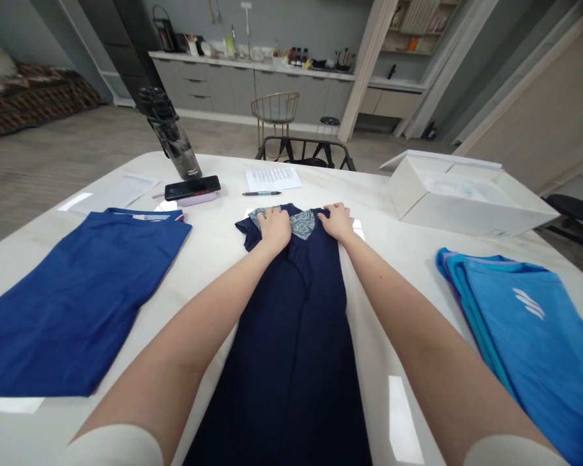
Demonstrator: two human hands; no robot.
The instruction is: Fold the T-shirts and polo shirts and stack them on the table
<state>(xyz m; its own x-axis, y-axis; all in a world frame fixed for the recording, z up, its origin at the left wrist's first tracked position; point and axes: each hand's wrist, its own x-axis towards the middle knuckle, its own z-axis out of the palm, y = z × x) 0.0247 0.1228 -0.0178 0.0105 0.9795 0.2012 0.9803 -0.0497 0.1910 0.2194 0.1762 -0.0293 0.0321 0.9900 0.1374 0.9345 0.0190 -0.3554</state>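
Soft, even indoor light keeps my view bright; white glare patches shine on the worktop, shadows beside my right hand are faint, and the wide lens bends the edges.

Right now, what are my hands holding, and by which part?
The navy garment, at its top end beside the patterned panel: your left hand and right hand are both on it, but grip or mere press cannot be told.

White table, folded blue shirt, white box, pen, paper sheet
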